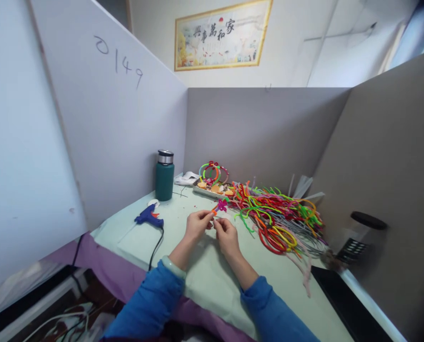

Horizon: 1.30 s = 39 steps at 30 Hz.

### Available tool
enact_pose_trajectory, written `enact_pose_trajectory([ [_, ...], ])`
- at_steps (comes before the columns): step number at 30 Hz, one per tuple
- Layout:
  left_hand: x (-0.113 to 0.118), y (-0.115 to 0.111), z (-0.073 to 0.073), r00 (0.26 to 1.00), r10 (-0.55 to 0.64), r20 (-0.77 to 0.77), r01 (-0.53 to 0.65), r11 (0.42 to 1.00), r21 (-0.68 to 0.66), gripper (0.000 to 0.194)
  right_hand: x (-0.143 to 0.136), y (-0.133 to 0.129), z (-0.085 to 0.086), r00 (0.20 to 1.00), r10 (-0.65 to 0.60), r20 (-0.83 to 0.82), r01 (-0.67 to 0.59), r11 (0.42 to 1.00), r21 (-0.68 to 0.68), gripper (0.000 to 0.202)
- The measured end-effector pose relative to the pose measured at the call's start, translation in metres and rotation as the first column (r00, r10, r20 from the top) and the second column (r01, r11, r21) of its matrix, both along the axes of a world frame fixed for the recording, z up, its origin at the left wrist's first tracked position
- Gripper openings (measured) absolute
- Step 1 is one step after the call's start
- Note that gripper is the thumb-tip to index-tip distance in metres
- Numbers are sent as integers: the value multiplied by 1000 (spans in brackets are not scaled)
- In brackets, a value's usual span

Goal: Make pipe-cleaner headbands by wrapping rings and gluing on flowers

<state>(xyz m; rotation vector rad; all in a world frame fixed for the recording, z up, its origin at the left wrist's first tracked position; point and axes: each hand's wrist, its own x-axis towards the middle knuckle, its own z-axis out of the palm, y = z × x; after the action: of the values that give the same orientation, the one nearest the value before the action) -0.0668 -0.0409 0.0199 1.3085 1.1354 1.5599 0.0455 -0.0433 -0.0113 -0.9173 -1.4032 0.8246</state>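
Note:
Near the middle of the table, my left hand pinches a small pipe-cleaner piece with a magenta flower shape, and orange and purple parts near the fingertips. Close beside it, my right hand has its thumb and fingers pressed together just below the orange part. Whatever lies between the right fingertips is too small to make out. The flower end points up and away from me, toward the tray.
A blue glue gun with a black cord lies left, near a green bottle. Colourful pipe cleaners are heaped at the right. Pipe-cleaner rings stand at the tray. A dark-lidded container is far right; grey partitions surround the table.

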Motion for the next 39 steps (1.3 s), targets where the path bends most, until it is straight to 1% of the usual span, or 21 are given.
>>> enact_pose_trajectory([
  [5, -4, -6, 9, 981, 0, 193, -1, 1000, 2, 33, 1, -5, -4, 972, 3, 237, -17, 998, 57, 21],
  [7, -8, -10, 17, 970, -7, 242, 7, 1000, 1, 34, -1, -6, -3, 943, -9, 332, -21, 996, 87, 19],
  [9, -19, -15, 29, 965, -24, 260, 24, 1000, 5, 35, -5, -6, 0, 899, -37, 436, -29, 989, 143, 16],
  [11, -36, -22, 46, 968, -9, 252, -2, 999, 43, 35, -16, -6, 7, 838, -58, 543, -79, 971, 226, 14],
  [13, -60, -31, 64, 972, 14, 236, -36, 996, 86, 34, -35, -6, 17, 760, -63, 647, -178, 937, 300, 13],
  [16, -104, -46, 87, 969, 117, 219, -148, 980, 131, 34, -73, -6, 35, 643, -69, 762, -308, 889, 340, 10],
  [17, -119, -51, 93, 966, 144, 217, -177, 974, 141, 33, -86, -5, 40, 623, -72, 779, -327, 881, 343, 9],
  [19, -143, -60, 99, 954, 193, 228, -229, 962, 145, 33, -106, -3, 51, 632, -75, 771, -330, 875, 355, 9],
  [21, -159, -64, 97, 944, 239, 226, -273, 953, 134, 32, -117, -1, 60, 699, -57, 713, -321, 866, 384, 11],
  [23, -165, -63, 90, 942, 244, 231, -274, 956, 107, 31, -120, 3, 69, 797, -20, 604, -297, 856, 422, 15],
  [25, -161, -58, 81, 952, 206, 228, -224, 973, 55, 31, -118, 7, 78, 884, 23, 467, -251, 866, 432, 18],
  [27, -153, -50, 71, 954, 185, 236, -200, 979, 39, 31, -117, 12, 87, 933, 71, 353, -217, 894, 393, 20],
  [29, -142, -41, 65, 954, 178, 241, -189, 982, 27, 31, -117, 16, 94, 952, 125, 280, -219, 917, 334, 20],
  [31, -133, -34, 61, 957, 181, 227, -192, 981, 24, 32, -120, 19, 99, 958, 173, 229, -236, 929, 285, 20],
  [35, -121, -25, 60, 955, 267, 129, -275, 961, 45, 32, -127, 24, 102, 953, 251, 168, -284, 934, 215, 18],
  [39, -118, -21, 59, 945, 327, 33, -328, 942, 65, 29, -125, 29, 106, 936, 332, 118, -347, 927, 146, 17],
])
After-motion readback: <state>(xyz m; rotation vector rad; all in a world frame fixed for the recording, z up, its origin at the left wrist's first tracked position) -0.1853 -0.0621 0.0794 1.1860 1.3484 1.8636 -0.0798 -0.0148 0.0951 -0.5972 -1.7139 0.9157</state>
